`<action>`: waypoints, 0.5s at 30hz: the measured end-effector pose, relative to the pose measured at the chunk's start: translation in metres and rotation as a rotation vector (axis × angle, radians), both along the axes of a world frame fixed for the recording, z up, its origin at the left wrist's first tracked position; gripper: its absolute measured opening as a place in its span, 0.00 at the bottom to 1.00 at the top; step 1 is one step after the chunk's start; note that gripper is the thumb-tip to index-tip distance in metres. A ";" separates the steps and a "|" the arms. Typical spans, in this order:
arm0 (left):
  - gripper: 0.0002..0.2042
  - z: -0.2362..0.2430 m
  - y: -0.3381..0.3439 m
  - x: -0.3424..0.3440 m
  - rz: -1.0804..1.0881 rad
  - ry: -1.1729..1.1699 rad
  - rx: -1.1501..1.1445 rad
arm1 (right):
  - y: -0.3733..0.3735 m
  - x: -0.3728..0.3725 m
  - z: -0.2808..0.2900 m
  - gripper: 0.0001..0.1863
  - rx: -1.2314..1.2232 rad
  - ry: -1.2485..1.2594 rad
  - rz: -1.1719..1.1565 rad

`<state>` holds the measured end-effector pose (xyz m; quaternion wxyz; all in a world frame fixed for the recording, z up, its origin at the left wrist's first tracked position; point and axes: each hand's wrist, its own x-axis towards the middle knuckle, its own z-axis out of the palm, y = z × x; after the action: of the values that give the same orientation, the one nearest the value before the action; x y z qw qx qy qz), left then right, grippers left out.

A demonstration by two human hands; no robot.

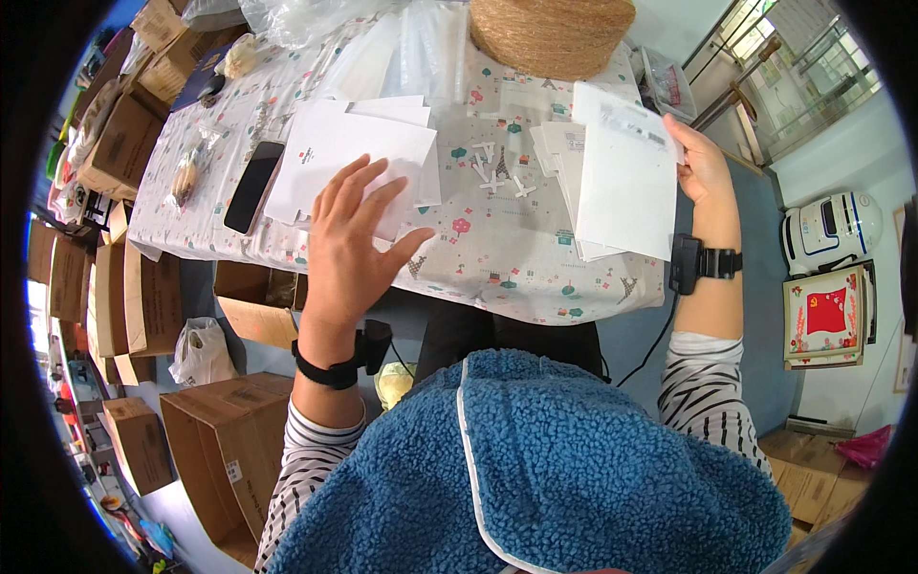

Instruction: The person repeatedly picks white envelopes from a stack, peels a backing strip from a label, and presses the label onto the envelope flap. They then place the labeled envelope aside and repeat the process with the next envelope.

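1. Currently, the right hand (706,165) grips the right edge of a white sheet (626,187) above the right-hand pile (562,161); best pinched lightly, lest it crease;
2. The left hand (346,230) spreads its fingers wide over the left-hand pile (335,142); contact, I cannot tell.

A black phone (254,187) lies at left of centre, and a large brown roll (552,36) stands at the top edge beside clear plastic sleeves (426,53). An open cardboard box (229,450) sits lower left, near a white plastic bag (202,352). At the right edge, a white rounded case (832,234) is above a red-centred picture (826,314).
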<state>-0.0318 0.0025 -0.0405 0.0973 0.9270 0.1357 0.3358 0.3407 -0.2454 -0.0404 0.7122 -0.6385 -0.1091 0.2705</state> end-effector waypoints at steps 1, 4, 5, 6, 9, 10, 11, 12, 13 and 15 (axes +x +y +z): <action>0.22 -0.001 0.003 -0.003 -0.001 0.015 -0.038 | 0.000 0.008 -0.006 0.14 -0.079 -0.052 0.017; 0.20 -0.004 0.006 -0.008 0.004 0.027 -0.107 | 0.007 0.031 -0.031 0.14 -0.222 -0.154 0.069; 0.20 -0.004 0.008 -0.009 -0.005 0.023 -0.110 | 0.009 0.037 -0.039 0.14 -0.261 -0.172 0.075; 0.19 -0.004 0.009 -0.009 -0.013 0.018 -0.113 | 0.010 0.043 -0.046 0.15 -0.280 -0.246 0.100; 0.18 -0.001 0.013 -0.008 -0.013 0.019 -0.198 | 0.014 0.054 -0.058 0.17 -0.439 -0.458 0.041; 0.17 0.001 0.014 -0.009 0.001 0.024 -0.244 | 0.013 0.055 -0.058 0.18 -0.445 -0.521 0.020; 0.16 0.002 0.013 -0.009 0.007 0.026 -0.252 | 0.011 0.055 -0.056 0.19 -0.454 -0.585 -0.006; 0.16 0.003 0.011 -0.008 0.022 0.029 -0.263 | 0.013 0.052 -0.055 0.21 -0.483 -0.635 -0.033; 0.15 0.004 0.008 -0.007 0.039 0.035 -0.276 | 0.009 0.050 -0.050 0.22 -0.597 -0.799 -0.060; 0.12 0.008 0.006 -0.006 0.057 0.034 -0.225 | 0.005 0.045 -0.039 0.23 -0.730 -0.942 -0.119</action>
<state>-0.0374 0.0086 -0.0325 0.1888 0.9116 0.2006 0.3051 0.3854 -0.2404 -0.0796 0.3358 -0.8981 -0.2771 -0.0620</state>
